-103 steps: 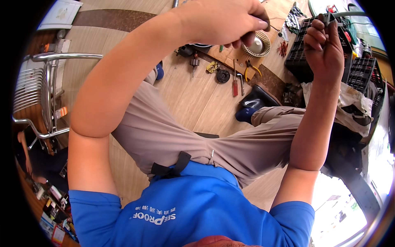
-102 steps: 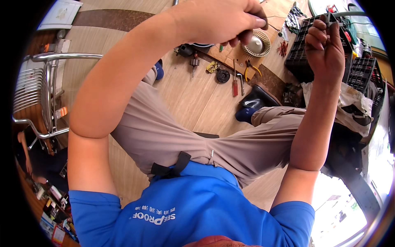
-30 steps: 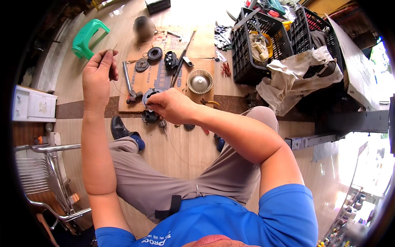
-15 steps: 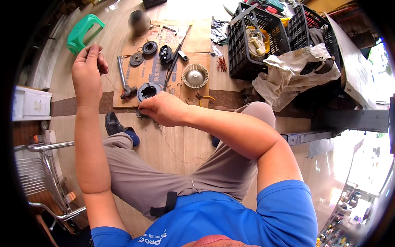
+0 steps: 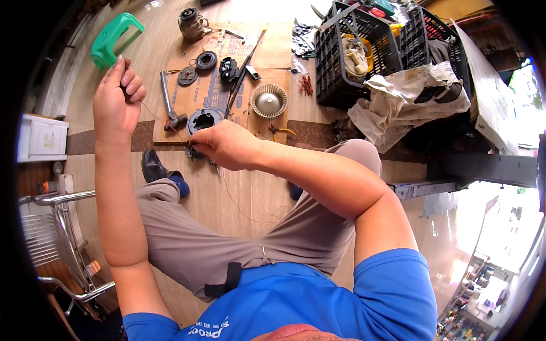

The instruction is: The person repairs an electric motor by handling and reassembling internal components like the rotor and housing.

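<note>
A thin copper-coloured wire (image 5: pixel 145 105) runs from my raised left hand (image 5: pixel 119 94) down toward my right hand. Thumb and forefinger of the left are pinched on it, its other fingers curled. My right hand (image 5: pixel 230 146) is closed in a pinch on the wire beside a dark grey ring-shaped part (image 5: pixel 192 125) with a toothed inner opening. The right fingertips cover the ring's near edge. More wire trails in a loose loop on the floor between my legs. Left of the ring lies a hammer (image 5: pixel 167 101) with a metal handle.
Flattened cardboard (image 5: pixel 273 51) bears a finned fan wheel (image 5: pixel 269 101), yellow-handled pliers (image 5: pixel 282 132), a black pulley (image 5: pixel 206 60) and other parts. A metal compressor-like unit (image 5: pixel 193 25) stands beyond. Black crates (image 5: pixel 333 79) sit right, a green stool (image 5: pixel 102 48) left.
My left hand has moved slightly left and up, and its palm has turned more into view. The right hand stays by the ring. The view has shifted a little.
</note>
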`<act>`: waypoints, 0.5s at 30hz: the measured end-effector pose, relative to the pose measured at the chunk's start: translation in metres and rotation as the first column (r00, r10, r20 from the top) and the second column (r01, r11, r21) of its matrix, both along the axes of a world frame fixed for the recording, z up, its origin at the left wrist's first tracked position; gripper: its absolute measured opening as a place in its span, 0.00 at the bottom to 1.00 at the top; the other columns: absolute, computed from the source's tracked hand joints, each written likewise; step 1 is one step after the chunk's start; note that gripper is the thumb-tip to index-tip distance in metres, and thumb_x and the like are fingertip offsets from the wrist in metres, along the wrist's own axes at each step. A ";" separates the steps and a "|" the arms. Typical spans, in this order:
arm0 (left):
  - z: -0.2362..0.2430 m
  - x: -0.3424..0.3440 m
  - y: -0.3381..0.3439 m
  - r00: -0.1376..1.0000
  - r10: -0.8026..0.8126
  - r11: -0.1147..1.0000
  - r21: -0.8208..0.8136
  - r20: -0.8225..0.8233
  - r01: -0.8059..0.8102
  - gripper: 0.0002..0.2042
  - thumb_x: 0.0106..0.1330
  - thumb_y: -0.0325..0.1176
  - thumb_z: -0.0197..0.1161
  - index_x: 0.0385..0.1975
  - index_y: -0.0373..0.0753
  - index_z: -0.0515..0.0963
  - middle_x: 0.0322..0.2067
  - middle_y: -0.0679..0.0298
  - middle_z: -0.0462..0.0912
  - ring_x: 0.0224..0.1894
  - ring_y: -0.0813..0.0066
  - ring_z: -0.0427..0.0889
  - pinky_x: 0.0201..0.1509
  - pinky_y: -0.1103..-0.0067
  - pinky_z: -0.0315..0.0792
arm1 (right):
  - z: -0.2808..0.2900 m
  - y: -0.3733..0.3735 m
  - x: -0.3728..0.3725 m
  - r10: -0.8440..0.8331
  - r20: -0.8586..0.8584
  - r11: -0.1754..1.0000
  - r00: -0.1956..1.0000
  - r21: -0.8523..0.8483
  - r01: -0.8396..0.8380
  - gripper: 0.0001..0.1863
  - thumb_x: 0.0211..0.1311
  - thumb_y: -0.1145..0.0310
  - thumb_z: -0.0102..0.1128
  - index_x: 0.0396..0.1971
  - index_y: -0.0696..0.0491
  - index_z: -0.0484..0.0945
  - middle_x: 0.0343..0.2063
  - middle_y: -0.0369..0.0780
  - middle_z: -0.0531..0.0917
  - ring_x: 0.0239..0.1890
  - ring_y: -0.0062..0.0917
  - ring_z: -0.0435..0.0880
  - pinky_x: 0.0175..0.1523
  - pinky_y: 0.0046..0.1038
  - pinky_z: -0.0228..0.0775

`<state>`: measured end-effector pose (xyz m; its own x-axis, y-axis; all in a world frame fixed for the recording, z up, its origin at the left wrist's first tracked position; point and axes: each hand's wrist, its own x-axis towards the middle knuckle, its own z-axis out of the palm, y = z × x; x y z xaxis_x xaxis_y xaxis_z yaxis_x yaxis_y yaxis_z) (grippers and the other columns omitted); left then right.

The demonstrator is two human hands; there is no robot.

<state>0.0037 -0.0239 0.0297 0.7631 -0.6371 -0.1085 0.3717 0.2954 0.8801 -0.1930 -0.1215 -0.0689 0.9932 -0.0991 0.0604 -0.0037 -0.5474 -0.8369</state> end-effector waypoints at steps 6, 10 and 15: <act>-0.001 0.002 0.001 0.998 -0.027 0.999 -0.048 -0.049 0.025 0.09 0.74 0.35 0.51 0.36 0.36 0.71 0.19 0.73 0.60 0.21 0.83 0.58 0.23 0.84 0.55 | -0.001 0.000 0.000 0.016 0.000 1.000 1.000 -0.016 -0.016 0.09 0.64 0.65 0.56 0.38 0.53 0.79 0.29 0.49 0.81 0.35 0.48 0.80 0.40 0.41 0.71; -0.001 -0.004 -0.003 0.997 -0.013 1.000 -0.027 -0.071 0.011 0.09 0.74 0.35 0.51 0.37 0.35 0.72 0.19 0.72 0.61 0.21 0.83 0.58 0.24 0.84 0.55 | 0.001 -0.001 -0.002 0.009 -0.053 0.999 0.999 -0.050 -0.011 0.10 0.65 0.64 0.54 0.40 0.53 0.79 0.30 0.50 0.82 0.36 0.48 0.80 0.41 0.42 0.71; -0.003 -0.009 -0.005 0.996 -0.087 0.996 0.013 0.014 0.087 0.10 0.73 0.35 0.52 0.36 0.34 0.72 0.20 0.72 0.62 0.22 0.81 0.60 0.25 0.83 0.57 | -0.006 -0.001 -0.002 0.032 -0.082 0.995 0.996 -0.088 -0.039 0.11 0.65 0.63 0.54 0.40 0.53 0.78 0.31 0.50 0.82 0.38 0.48 0.80 0.42 0.43 0.71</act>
